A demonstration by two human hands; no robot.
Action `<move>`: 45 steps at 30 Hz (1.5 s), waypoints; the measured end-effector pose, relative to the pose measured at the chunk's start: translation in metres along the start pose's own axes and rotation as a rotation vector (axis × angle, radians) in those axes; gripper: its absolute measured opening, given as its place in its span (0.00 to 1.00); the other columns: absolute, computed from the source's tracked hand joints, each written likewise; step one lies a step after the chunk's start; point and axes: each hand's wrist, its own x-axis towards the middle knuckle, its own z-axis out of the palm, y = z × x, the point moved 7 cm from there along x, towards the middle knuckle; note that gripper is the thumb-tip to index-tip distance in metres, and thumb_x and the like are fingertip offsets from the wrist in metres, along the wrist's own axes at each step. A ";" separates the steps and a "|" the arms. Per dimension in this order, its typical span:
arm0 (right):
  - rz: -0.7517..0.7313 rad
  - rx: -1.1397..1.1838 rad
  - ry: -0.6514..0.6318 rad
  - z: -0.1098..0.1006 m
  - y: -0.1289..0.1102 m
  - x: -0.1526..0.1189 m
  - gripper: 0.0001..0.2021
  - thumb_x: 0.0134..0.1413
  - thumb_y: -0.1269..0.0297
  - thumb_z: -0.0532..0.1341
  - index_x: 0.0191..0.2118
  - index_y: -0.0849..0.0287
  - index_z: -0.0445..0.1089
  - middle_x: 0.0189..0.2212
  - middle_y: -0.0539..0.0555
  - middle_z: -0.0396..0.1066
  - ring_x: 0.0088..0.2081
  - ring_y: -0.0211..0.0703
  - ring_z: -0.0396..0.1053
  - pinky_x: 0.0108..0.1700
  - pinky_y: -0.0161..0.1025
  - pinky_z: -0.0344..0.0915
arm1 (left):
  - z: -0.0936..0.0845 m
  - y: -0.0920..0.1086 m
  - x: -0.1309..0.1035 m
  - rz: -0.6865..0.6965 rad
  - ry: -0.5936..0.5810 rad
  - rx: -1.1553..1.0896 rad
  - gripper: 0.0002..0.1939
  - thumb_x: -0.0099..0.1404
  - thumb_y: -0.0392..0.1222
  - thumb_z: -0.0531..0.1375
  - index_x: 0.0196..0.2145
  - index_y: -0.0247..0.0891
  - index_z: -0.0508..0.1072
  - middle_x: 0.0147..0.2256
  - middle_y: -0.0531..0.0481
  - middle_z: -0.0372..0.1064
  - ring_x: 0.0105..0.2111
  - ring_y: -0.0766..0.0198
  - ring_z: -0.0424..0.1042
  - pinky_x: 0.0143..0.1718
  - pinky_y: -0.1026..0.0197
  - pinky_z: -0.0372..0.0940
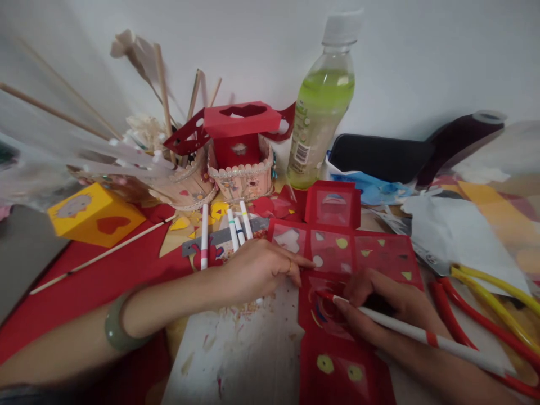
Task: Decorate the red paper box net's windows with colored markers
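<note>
My right hand [388,304] grips a white marker with a red tip [405,326]. Its tip touches a red paper box template [310,360], laid out flat like a cross, at a panel with curved coloured lines under clear film. My left hand [265,267] wears a ring and rests to the left, index finger stretched onto the template and the other fingers loosely bent, with nothing held. Clear windows with pale and yellow-green shapes cover other panels. Beneath the left hand lies a worn grey-white board [236,360]. Several capped white markers [234,228] lie just beyond it.
A bottle of green drink [323,107] stands behind the template, beside a decorated basket [242,177] bearing a red paper box [242,121]. At left are a yellow box [95,214] and a thin stick [105,253]. Red-handled scissors [472,320] and yellow-handled ones [493,298] lie right.
</note>
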 end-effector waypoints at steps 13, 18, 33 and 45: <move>0.001 -0.007 -0.032 0.001 0.002 0.000 0.14 0.57 0.55 0.57 0.24 0.55 0.60 0.20 0.48 0.67 0.22 0.37 0.64 0.22 0.33 0.61 | 0.000 0.001 0.001 -0.014 -0.002 0.006 0.18 0.50 0.21 0.50 0.26 0.37 0.75 0.42 0.52 0.74 0.34 0.69 0.76 0.34 0.71 0.67; 0.003 0.000 0.010 -0.003 0.002 -0.001 0.13 0.57 0.55 0.56 0.25 0.55 0.60 0.21 0.48 0.68 0.22 0.38 0.66 0.22 0.34 0.63 | 0.000 0.000 0.001 -0.016 -0.014 0.009 0.18 0.51 0.22 0.50 0.27 0.38 0.75 0.43 0.52 0.73 0.38 0.67 0.76 0.37 0.69 0.67; -0.020 -0.007 0.028 -0.003 0.004 -0.002 0.13 0.57 0.57 0.57 0.24 0.55 0.60 0.19 0.47 0.65 0.21 0.37 0.64 0.21 0.33 0.61 | 0.000 0.001 0.000 0.016 -0.008 -0.010 0.17 0.53 0.22 0.50 0.27 0.36 0.75 0.43 0.50 0.73 0.37 0.67 0.76 0.35 0.69 0.67; -0.080 -0.012 0.076 -0.005 -0.003 -0.001 0.14 0.57 0.58 0.56 0.23 0.55 0.59 0.18 0.47 0.65 0.20 0.37 0.64 0.20 0.33 0.62 | -0.001 0.002 0.001 -0.001 0.000 -0.011 0.17 0.54 0.22 0.50 0.26 0.38 0.75 0.43 0.52 0.74 0.36 0.68 0.76 0.36 0.69 0.68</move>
